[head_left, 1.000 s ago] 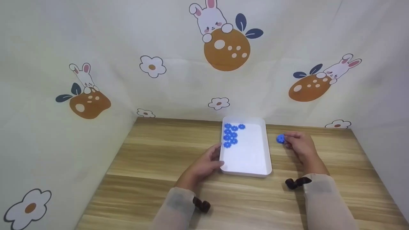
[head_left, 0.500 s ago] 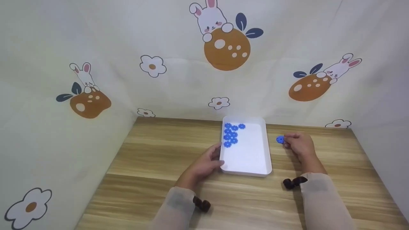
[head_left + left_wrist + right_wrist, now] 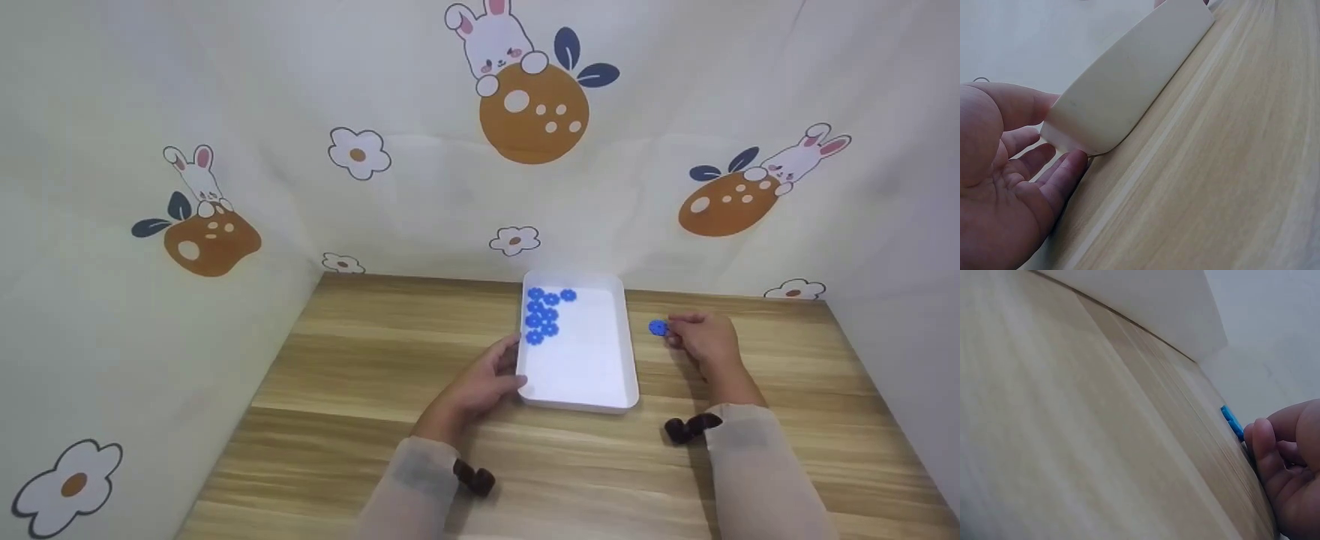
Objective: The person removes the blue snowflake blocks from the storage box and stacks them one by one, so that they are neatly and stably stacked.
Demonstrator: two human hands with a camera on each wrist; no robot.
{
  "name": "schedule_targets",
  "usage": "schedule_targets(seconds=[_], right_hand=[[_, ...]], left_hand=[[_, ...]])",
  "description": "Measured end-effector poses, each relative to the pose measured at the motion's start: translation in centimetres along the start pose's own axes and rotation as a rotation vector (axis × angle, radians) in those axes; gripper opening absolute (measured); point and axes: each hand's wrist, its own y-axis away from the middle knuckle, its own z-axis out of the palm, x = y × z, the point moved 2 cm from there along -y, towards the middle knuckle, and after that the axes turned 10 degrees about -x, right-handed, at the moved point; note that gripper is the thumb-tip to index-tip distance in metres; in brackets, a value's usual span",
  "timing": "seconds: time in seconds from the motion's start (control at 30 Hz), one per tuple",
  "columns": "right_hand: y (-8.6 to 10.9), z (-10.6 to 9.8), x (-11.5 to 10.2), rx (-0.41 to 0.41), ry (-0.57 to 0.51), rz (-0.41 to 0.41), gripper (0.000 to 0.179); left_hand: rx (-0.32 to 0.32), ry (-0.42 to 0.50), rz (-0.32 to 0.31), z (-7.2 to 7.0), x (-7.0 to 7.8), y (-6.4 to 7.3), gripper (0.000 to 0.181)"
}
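A white rectangular tray [image 3: 589, 360] lies on the table with several blue flower-shaped plastic discs [image 3: 549, 328] grouped in its far left part. My left hand [image 3: 484, 386] holds the tray's left side, the thumb over the rim and the fingers at the outer wall. In the left wrist view the fingertips touch the tray wall [image 3: 1112, 101] low down near the wood. To the right of the tray, my right hand [image 3: 706, 341] pinches a blue flower-shaped disc [image 3: 657, 328] between thumb and fingers. Part of that disc [image 3: 1232, 423] is hidden by the fingertips in the right wrist view.
The tray's far end stands close to the back curtain [image 3: 435, 202], printed with rabbits and flowers. Similar curtain sides flank the wood-grain table [image 3: 360, 360]. Dark camera mounts [image 3: 474, 478] sit on both wrists.
The disc in my right hand has turned slightly and shifted a little, and the right forearm has moved slightly left. The left hand keeps its hold on the tray.
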Motion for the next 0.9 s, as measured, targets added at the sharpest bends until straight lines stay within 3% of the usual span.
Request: schedule_targets(seconds=[0.43, 0.6, 0.77, 0.9], right_hand=[[1.0, 0.3, -2.1, -0.071, -0.113, -0.008, 0.051], [1.5, 1.2, -3.7, -0.119, -0.211, -0.04, 0.042], [1.7, 2.7, -5.2, -0.146, -0.32, -0.067, 0.038], [1.4, 4.2, -6.3, -0.158, -0.294, -0.094, 0.041]], left_hand=[[0.005, 0.008, -0.053, -0.1, 0.0, 0.0, 0.075], [0.005, 0.01, -0.036, 0.0, -0.1, -0.1, 0.076], [-0.037, 0.082, 0.034, 0.2, 0.0, -0.1, 0.078], [-0.045, 0.101, 0.05, 0.2, 0.0, -0.1, 0.078]])
